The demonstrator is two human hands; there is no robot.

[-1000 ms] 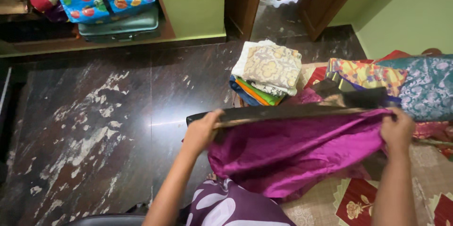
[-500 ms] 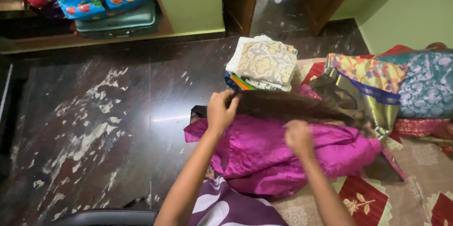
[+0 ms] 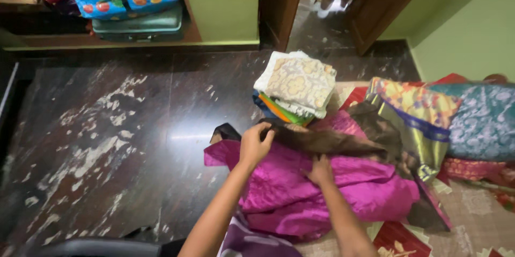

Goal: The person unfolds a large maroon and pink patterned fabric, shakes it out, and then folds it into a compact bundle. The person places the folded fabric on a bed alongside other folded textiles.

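A magenta silky cloth [image 3: 327,187] with a dark brown border [image 3: 327,140] lies bunched on the floor in front of me. My left hand [image 3: 255,144] grips the dark border at its left end. My right hand [image 3: 321,171] presses down on the magenta cloth just under the border, fingers curled into the fabric. A stack of folded cloths [image 3: 296,86], cream and patterned on top with orange, green and blue below, stands just beyond the magenta cloth.
More patterned fabrics, one yellow-orange [image 3: 416,104] and one teal [image 3: 483,120], lie to the right on a red and beige mat [image 3: 472,214]. Dark polished floor [image 3: 107,128] spreads left. A shelf with a teal suitcase [image 3: 137,23] and a wooden door [image 3: 375,5] stand behind.
The cloth was held stretched wide between both hands; my right hand has swung in to the middle, and the cloth now lies bunched on the floor with the border folded over.
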